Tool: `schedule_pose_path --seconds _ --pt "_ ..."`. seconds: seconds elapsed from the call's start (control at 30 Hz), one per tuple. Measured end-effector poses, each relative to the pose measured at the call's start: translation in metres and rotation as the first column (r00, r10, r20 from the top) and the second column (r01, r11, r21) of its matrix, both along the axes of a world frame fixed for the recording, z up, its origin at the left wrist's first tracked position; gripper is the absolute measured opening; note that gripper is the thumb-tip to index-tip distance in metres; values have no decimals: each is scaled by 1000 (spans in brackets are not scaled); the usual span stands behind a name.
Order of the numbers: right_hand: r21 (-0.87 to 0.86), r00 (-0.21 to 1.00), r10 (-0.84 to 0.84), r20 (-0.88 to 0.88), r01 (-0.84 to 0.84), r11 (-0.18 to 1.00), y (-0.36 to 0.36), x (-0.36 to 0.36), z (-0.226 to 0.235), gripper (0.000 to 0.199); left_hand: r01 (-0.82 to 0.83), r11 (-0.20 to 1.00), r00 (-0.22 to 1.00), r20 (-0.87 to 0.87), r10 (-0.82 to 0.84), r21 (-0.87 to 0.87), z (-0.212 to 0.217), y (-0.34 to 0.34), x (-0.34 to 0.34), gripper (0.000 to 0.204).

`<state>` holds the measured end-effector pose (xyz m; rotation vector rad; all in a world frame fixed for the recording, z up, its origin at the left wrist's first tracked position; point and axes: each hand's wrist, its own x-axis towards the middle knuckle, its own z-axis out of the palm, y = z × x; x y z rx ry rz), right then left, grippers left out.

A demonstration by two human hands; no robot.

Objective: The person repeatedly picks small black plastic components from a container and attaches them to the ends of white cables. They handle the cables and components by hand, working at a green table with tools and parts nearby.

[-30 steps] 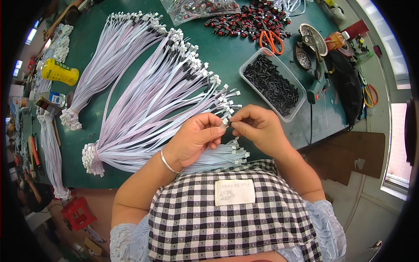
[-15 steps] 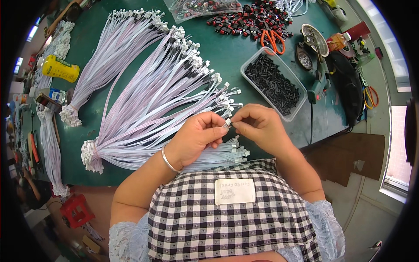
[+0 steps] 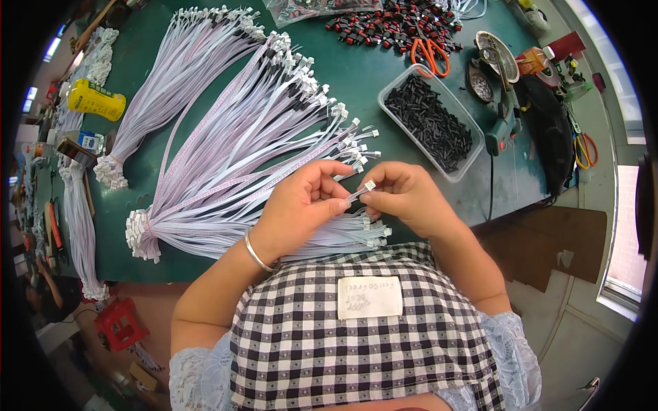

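A thin white flat cable with a small white connector (image 3: 370, 185) on its end is between my two hands. My left hand (image 3: 307, 195) pinches the cable between thumb and forefinger, a little behind the connector. My right hand (image 3: 396, 194) pinches the same cable close to the connector, which pokes up past the fingertips. Beneath and left of my hands a fanned bundle of white flat cables (image 3: 226, 154) lies on the table, many with white connectors and some with black sleeves. Its gathered end (image 3: 142, 236) is at the left.
A clear plastic box (image 3: 469, 164) of short black tubes stands right of my hands. Beyond it lie orange-handled scissors (image 3: 430, 56) and a heap of black-and-red parts (image 3: 391, 27). A second cable bundle (image 3: 185, 68) and a yellow bottle (image 3: 96, 100) are at the left; a hot glue gun (image 3: 504, 130) sits right.
The connector has risen from between the fingertips to above my right thumb and forefinger. My right hand has shifted slightly left, and a short length of cable now shows between the hands.
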<state>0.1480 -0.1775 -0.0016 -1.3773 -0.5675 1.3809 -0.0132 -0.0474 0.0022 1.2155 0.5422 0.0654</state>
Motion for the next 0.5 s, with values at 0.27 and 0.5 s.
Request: schedule_pose_path --seconds 0.27,0.5 --pt "-56 978 87 187 -78 995 7 1 6 9 -76 949 997 20 73 305 -3 -2 7 32" --pt "85 401 -22 916 -138 987 5 7 0 24 -82 257 983 120 -138 963 -12 7 24 37"
